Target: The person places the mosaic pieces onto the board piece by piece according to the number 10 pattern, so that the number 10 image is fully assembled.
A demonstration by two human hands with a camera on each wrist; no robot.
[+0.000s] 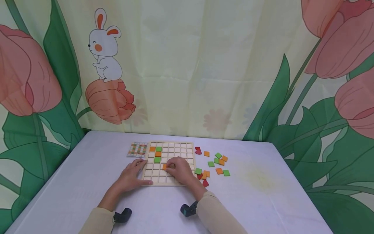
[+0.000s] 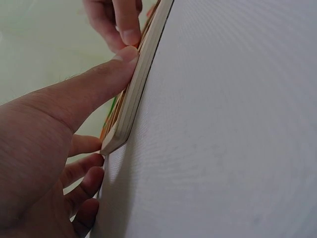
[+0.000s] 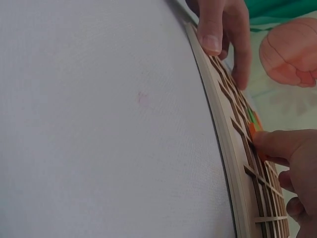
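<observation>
A wooden grid board (image 1: 179, 151) lies on the white-covered table. My right hand (image 1: 180, 169) is over its middle and pinches an orange square tile (image 1: 164, 166) between thumb and finger; the tile shows low at the grid in the right wrist view (image 3: 254, 130). My left hand (image 1: 130, 175) rests at the board's left side, thumb on the front left corner area and fingers spread along the left edge. Towards the upper left of the grid sit an orange tile (image 1: 152, 149), a green tile (image 1: 159, 149), another orange tile (image 1: 158, 154) and a green one (image 1: 157, 159) below it.
A colored pattern card (image 1: 137, 149) lies against the board's upper left side. Right of the board are scattered several green tiles (image 1: 211, 164), orange tiles (image 1: 206, 153) and red pieces (image 1: 205, 183). A printed curtain (image 1: 175, 81) hangs behind the table.
</observation>
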